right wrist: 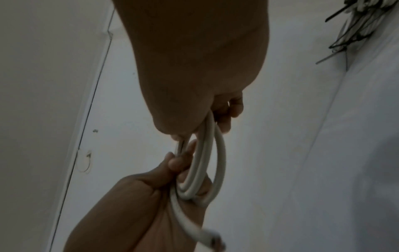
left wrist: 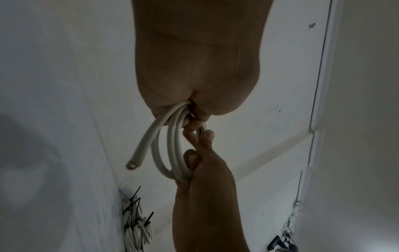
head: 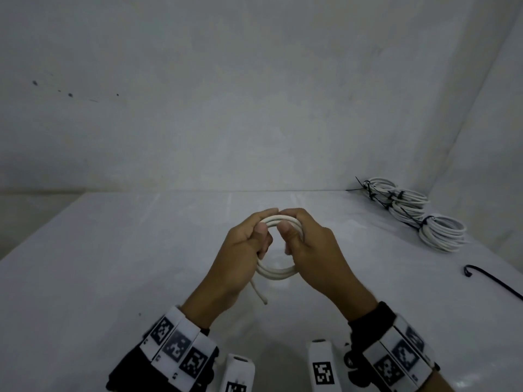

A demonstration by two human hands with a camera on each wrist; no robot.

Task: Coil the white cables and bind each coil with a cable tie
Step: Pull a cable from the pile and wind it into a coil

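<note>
My left hand (head: 240, 244) and right hand (head: 308, 244) both grip the white cable coil (head: 276, 271), fingers curled round opposite sides, above the table (head: 113, 278). Its loose end (head: 261, 295) dangles below my left palm. Bound coils (head: 410, 210) and a black tie (head: 492, 281) lie well off beyond my right hand.

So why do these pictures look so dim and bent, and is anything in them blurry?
Head view: dull, bluish light, and the wide lens bows the table edge; the coil is fairly sharp. Left wrist view: the left hand is a dark, close shape against the bright wall. Right wrist view: the right hand is likewise dark, and the cable end is smeared.
</note>
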